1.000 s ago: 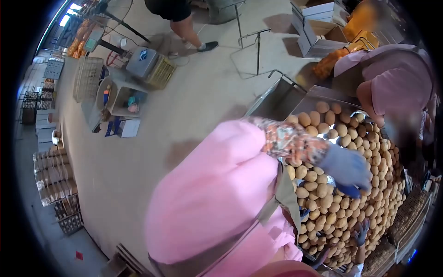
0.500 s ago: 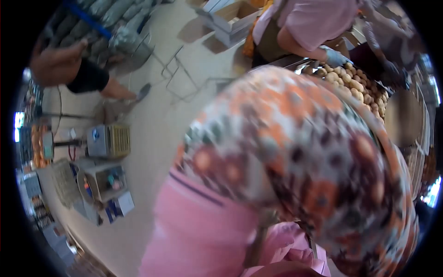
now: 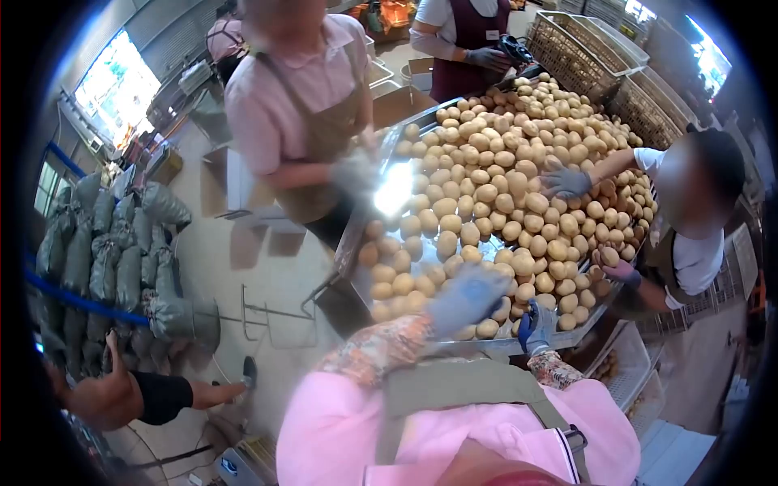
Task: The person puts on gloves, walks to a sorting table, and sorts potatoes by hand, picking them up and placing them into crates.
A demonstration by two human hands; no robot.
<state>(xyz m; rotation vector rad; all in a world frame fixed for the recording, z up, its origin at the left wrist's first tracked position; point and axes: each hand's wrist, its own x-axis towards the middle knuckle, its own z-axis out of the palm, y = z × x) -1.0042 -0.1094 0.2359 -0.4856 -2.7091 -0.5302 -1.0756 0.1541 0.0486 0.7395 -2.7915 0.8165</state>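
Potatoes (image 3: 486, 193) lie heaped on a metal-edged table (image 3: 356, 235). My left hand (image 3: 468, 300), in a grey-blue glove, is over the potatoes near the front edge; motion blurs its fingers, and whether it holds anything is unclear. Close to its right, my right hand (image 3: 536, 326), in a grey and blue glove, is at the front rim beside the nearest potatoes. Its fingers point up and apart, with nothing visible between them. Both forearms wear patterned sleeves.
A co-worker (image 3: 300, 105) stands at the table's left, another (image 3: 470, 40) at the far side. A third (image 3: 689, 235) reaches into the potatoes from the right. Plastic crates (image 3: 567, 53) stand behind, filled sacks (image 3: 101, 267) at left. One person (image 3: 121, 389) sits or lies lower left.
The view has swung, bringing the whole potato table and both my hands into sight. The patterned sleeve that filled the middle is now lower and smaller.
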